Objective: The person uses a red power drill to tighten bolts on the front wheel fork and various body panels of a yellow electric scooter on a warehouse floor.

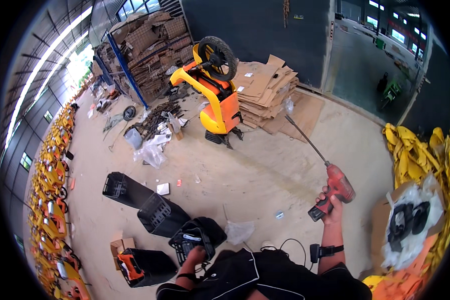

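My right hand [330, 207] is wrapped round the handle of a red-and-black cordless drill [340, 184]. A long thin bit [307, 139] extends from the drill, up and to the left, clear of anything. Low in the middle, my left hand [197, 255] is closed at the near rim of a black plastic bin [212, 231]; its fingertips are mostly hidden. This bin sits tilted, with pale items or a label inside. Two more black bins, a slatted one [161, 214] and another [127, 189], lie in a row beyond it.
Another black bin [155, 267] with orange parts stands near left. An upended yellow-orange scooter [217, 107] is ahead, beside stacked cardboard [265, 90]. Yellow panels [410, 150] and an open carton [382, 235] flank my right; parked scooters [50, 200] line the left. Plastic bags [239, 231] litter the floor.
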{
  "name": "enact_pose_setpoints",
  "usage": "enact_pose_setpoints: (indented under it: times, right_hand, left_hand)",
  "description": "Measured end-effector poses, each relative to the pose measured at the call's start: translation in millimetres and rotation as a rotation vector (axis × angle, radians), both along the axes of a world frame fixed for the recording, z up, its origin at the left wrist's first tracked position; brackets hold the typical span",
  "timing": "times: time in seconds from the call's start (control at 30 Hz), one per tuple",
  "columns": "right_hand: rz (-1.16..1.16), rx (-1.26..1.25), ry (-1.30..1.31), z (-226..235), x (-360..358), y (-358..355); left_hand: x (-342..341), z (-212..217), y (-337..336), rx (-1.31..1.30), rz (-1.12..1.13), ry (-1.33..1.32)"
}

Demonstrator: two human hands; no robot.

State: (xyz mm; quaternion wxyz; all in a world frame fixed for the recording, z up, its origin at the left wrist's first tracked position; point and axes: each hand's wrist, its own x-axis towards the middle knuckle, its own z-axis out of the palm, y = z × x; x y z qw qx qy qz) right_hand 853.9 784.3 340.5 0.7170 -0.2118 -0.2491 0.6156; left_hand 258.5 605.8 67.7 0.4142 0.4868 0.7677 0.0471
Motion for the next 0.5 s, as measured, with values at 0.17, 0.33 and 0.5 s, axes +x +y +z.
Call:
enact_pose_setpoints:
  times: [0.17, 0.33, 0.5]
  right_hand:
    - [-0.053, -0.018, -0.066, -6, -6, 25]
    - [-0.039, 0.071, -0.038, 26, -24, 44]
    - [-0.134, 0.047, -0.297, 46, -45, 94]
  left_hand:
    - [-24, -1, 25, 0.076, 0.265, -0.368]
    - [-64, -50, 65, -0.37, -0.216, 0.071]
    - [-89, -62, 224, -0.367, -0.73, 0.277]
